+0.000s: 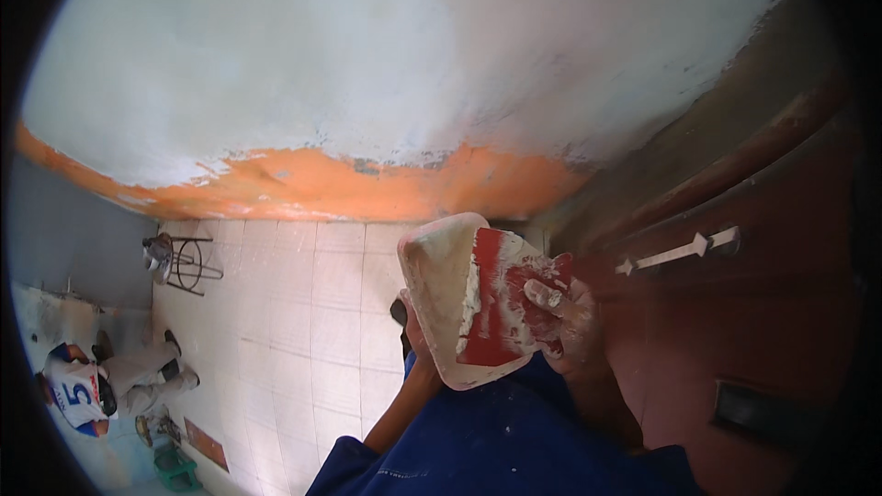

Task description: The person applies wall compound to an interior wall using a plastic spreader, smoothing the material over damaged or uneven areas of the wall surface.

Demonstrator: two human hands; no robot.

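Observation:
My right hand (571, 320) grips a red plastic putty spreader (496, 298), with the thumb across its smeared back part. Pale putty coats the spreader's edge and patches of its face, and more is smeared on my fingers. The spreader lies over a shallow whitish tray (439, 228), whose inside is coated with putty. At the tray's left side, my left hand (418, 331) is closed around it, its fingers mostly hidden behind the tray. Past the tray stands a wall (322, 46) covered in whitish filler, with a ragged band of orange paint (340, 186) along its bottom.
Pale floor tiles (303, 312) stretch off to the left. A metal-legged stool (188, 264) stands near the far left corner. Another person (87, 386) is at the lower left, close to a green plastic stool (176, 468). To my right is a dark red door (680, 340) with a white handle (675, 253).

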